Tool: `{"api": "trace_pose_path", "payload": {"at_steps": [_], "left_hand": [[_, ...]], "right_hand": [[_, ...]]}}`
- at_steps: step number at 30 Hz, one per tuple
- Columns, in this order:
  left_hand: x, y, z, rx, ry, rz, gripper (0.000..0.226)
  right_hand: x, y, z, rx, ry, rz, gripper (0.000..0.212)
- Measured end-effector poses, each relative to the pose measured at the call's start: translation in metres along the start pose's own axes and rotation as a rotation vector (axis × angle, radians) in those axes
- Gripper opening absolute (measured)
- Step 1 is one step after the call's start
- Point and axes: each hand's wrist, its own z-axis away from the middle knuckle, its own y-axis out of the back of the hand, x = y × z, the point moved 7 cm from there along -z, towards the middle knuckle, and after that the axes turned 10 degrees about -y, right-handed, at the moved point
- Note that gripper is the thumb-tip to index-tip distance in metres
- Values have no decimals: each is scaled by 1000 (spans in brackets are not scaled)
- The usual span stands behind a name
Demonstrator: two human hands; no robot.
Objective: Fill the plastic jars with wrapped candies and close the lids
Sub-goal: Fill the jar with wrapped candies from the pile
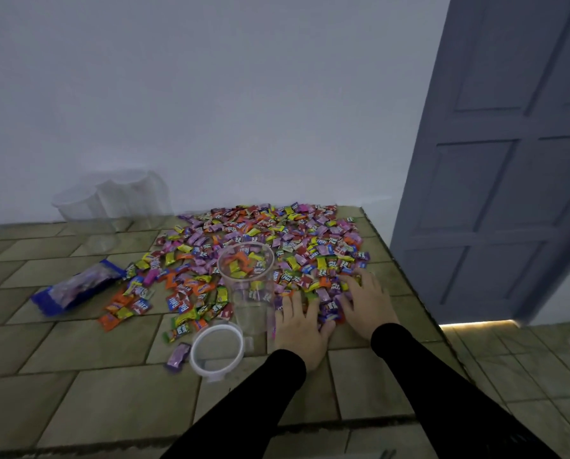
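A wide heap of wrapped candies in many colours lies on the tiled surface against the wall. An open clear plastic jar stands upright at the heap's near edge; it holds no candies that I can make out, the ones seen through its wall lie behind it. Its white-rimmed lid lies flat in front of it. My left hand and my right hand rest palm down on candies just right of the jar, fingers spread and cupping a small pile between them.
Several empty clear jars stand against the wall at the back left. A blue candy bag lies on its side left of the heap. The tiled surface drops off at its right and front edges. A grey door stands at the right.
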Motion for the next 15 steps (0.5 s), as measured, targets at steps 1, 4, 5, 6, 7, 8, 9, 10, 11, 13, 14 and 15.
{"api": "trace_pose_path", "payload": {"at_steps": [1, 4, 5, 6, 7, 8, 9, 10, 11, 13, 14, 15], "left_hand": [[-2, -3, -4, -28, 19, -9, 109], [-3, -3, -12, -49, 47, -28, 102], [-4, -2, -16, -37, 61, -28, 95], [-5, 1, -20, 11, 74, -57, 86], [-7, 1, -23, 38, 88, -75, 74], [-9, 0, -27, 58, 94, -81, 63], [-10, 1, -29, 77, 93, -67, 56], [-11, -1, -31, 98, 83, -47, 53], [-11, 1, -32, 130, 78, -31, 51], [-11, 4, -35, 165, 80, -4, 48], [-12, 3, -37, 173, 85, 4, 47], [-12, 5, -39, 185, 84, 12, 47]], "right_hand": [[2, -2, -4, -22, -25, 8, 48], [6, -11, -16, -112, -74, 4, 55], [6, -14, -18, -135, -73, 8, 56], [5, -16, -20, -139, -61, 14, 55], [3, -16, -23, -117, -40, 17, 54], [2, -16, -25, -82, -16, 18, 52], [0, -15, -25, -46, 8, 18, 50], [-2, -14, -26, -20, 28, 17, 48], [-3, -15, -28, -4, 45, 10, 46], [-4, -18, -30, -6, 68, -11, 45], [-4, -19, -31, -12, 72, -19, 45], [-5, -20, -32, -13, 77, -24, 45]]}}
